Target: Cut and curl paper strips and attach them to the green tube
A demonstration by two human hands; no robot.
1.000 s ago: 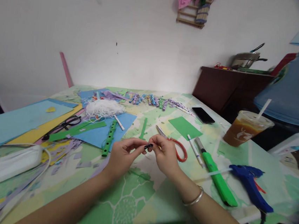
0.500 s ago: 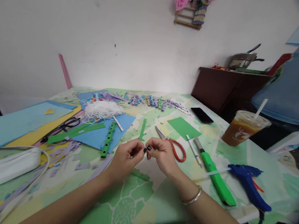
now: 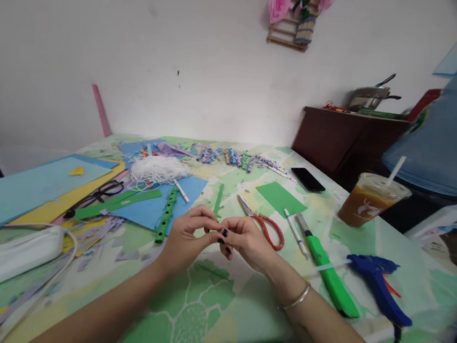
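My left hand (image 3: 190,239) and my right hand (image 3: 248,241) meet above the middle of the table, their fingertips pinched together and touching. Whatever lies between the fingertips is too small to make out. Just beyond them is a narrow green paper strip (image 3: 219,198). Scissors with red handles (image 3: 267,228) lie right beside my right hand. Left of my left hand, a green paper tube with holes (image 3: 165,216) rests partly on blue paper (image 3: 143,213).
White string (image 3: 158,170), black glasses (image 3: 99,195) and a white power strip (image 3: 13,258) are on the left. Rightward are a green-handled knife (image 3: 329,273), blue glue gun (image 3: 379,288), phone (image 3: 307,179) and drink cup (image 3: 371,201). A person in blue (image 3: 446,133) is beyond.
The fingers of both hands have shifted their pinch, with the left fingers now reaching further over toward the right ones. The camera view has tilted slightly upward.
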